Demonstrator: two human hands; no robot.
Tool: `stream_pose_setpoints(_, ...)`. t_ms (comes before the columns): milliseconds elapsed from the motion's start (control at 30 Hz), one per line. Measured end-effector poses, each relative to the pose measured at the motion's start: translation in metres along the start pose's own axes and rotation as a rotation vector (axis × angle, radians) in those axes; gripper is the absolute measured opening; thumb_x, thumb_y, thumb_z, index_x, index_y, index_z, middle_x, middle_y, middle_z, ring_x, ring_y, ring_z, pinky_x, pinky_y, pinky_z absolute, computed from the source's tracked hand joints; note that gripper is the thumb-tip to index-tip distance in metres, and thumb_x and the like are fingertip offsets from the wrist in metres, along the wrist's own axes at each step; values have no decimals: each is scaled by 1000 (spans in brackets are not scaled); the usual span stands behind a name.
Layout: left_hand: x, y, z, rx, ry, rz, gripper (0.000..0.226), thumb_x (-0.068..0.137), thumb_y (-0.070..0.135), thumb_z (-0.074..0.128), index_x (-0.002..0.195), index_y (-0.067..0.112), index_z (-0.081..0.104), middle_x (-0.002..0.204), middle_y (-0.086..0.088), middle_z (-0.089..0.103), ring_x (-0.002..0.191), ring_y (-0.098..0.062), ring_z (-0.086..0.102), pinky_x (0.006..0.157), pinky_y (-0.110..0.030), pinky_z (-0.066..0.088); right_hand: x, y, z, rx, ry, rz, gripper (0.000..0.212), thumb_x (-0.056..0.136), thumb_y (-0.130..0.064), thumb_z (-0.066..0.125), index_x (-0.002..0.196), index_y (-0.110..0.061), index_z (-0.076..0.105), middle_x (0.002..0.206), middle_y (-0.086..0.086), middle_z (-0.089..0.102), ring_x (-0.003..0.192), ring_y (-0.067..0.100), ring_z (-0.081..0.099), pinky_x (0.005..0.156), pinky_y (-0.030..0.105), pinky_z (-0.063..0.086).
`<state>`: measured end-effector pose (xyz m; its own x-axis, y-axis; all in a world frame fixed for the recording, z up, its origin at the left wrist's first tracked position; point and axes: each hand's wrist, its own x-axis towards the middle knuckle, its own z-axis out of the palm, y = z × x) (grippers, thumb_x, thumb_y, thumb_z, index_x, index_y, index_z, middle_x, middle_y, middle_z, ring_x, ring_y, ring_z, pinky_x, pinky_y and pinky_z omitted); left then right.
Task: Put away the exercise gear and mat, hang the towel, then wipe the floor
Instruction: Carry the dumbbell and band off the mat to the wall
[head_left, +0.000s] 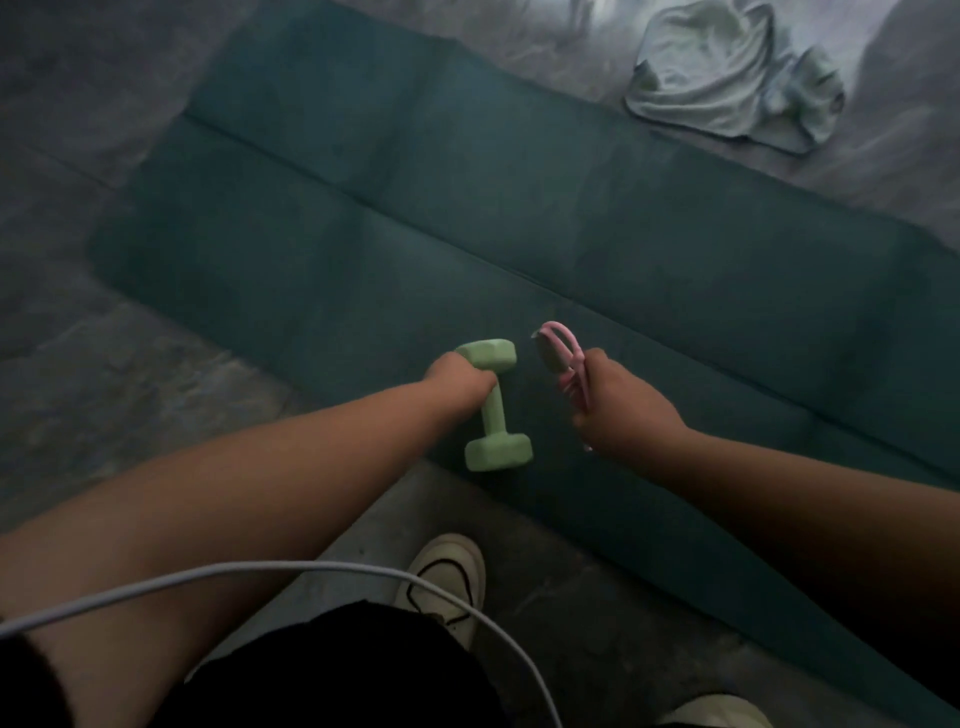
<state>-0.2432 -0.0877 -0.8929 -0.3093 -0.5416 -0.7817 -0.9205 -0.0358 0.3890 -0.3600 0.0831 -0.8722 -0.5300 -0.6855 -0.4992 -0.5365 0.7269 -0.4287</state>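
Observation:
A dark teal exercise mat (467, 218) lies spread out diagonally on the grey floor. My left hand (457, 382) grips a light green dumbbell (496, 415) by its handle, just above the mat's near edge. To its right, my right hand (618, 402) holds a pink looped piece of gear (563, 358), likely a jump rope or band, its ends sticking up from my fist. A pale green towel (727, 78) lies crumpled on the floor beyond the mat's far edge, at the top right.
My white shoes (447, 577) stand on the grey floor (104, 389) just short of the mat. A white cable (260, 571) hangs across the lower view near my dark shorts. Bare floor shows left of the mat.

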Motion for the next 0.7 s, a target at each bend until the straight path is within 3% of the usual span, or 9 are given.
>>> stream_pose_setpoints(67, 5, -6, 14, -228, 59, -113, 41, 86, 27, 64, 119, 3, 57, 105, -16, 64, 94, -32, 66, 78, -37, 56, -5, 6, -2, 26, -2, 17, 21, 100, -43, 45, 110, -24, 43, 91, -3, 57, 70, 16, 59, 58, 40, 53)
stream_pose_setpoints(167, 7, -6, 28, -435, -51, -233, 43, 90, 25, 67, 124, 5, 51, 116, -13, 59, 109, -33, 61, 95, -48, 53, -11, 17, -7, 54, -25, 74, 23, 96, -37, 53, 114, -25, 43, 91, -4, 57, 72, 15, 59, 59, 39, 53)
stream_pose_setpoints(233, 9, -2, 31, -498, -120, -286, 35, 96, 22, 61, 125, 4, 50, 113, -13, 59, 109, -31, 60, 96, -48, 51, -15, 25, -8, 90, -33, 107, 26, 93, -32, 57, 114, -25, 43, 91, -4, 58, 72, 15, 60, 61, 41, 55)
stream_pose_setpoints(367, 17, 3, 40, -604, -142, -330, 15, 100, 18, 51, 110, 7, 54, 87, -10, 56, 77, -21, 56, 82, -38, 51, -13, 36, -8, 137, -9, 118, 26, 90, -28, 57, 110, -28, 41, 91, -4, 59, 72, 15, 59, 62, 39, 54)
stream_pose_setpoints(567, 10, 20, 54, -481, -113, -230, 14, 95, 7, 51, 82, 9, 54, 71, -8, 51, 62, -18, 50, 59, -30, 45, -17, 50, -20, 211, 25, 149, 30, 84, -26, 59, 109, -28, 42, 98, -1, 62, 75, 20, 62, 68, 42, 56)
stream_pose_setpoints(700, -37, 71, 49, -372, -137, -35, 17, 91, 1, 52, 76, 8, 54, 66, -10, 52, 61, -20, 52, 62, -30, 43, -57, 50, -61, 329, 85, 208, 33, 83, -27, 59, 112, -25, 43, 103, 3, 63, 73, 20, 65, 66, 41, 56)
